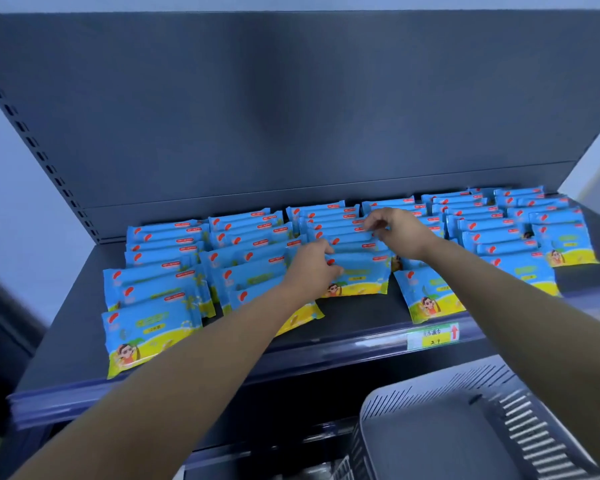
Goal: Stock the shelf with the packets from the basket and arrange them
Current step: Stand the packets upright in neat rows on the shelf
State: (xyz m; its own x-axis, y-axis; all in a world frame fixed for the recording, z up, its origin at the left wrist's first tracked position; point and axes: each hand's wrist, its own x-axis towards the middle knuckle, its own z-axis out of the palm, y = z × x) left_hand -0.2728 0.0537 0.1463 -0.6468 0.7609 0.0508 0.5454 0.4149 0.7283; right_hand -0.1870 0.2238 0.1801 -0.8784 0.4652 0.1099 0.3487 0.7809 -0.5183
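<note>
Both hands were in the thick of it, close together but not touching. The left hand [312, 261] curled round the near left edge of the middle row [340, 230], and the right hand [392, 230] pinched the tops of the packets a little further back in that same row. That looked like squaring-up work, not fresh loading!

Out from there, the packets [153, 327] covered most of the shelf [354, 313] in overlapping rows running front to back. The left rows leaned askew, and the front packet [426, 299] just right of the hands sat tilted. The middle row stopped short of its neighbours, leaving bare shelf behind the price label [433, 336].

Down at the lower right, the basket [413, 389] showed no packets in the part in view. My call: stocking was about finished and straightening remained.
</note>
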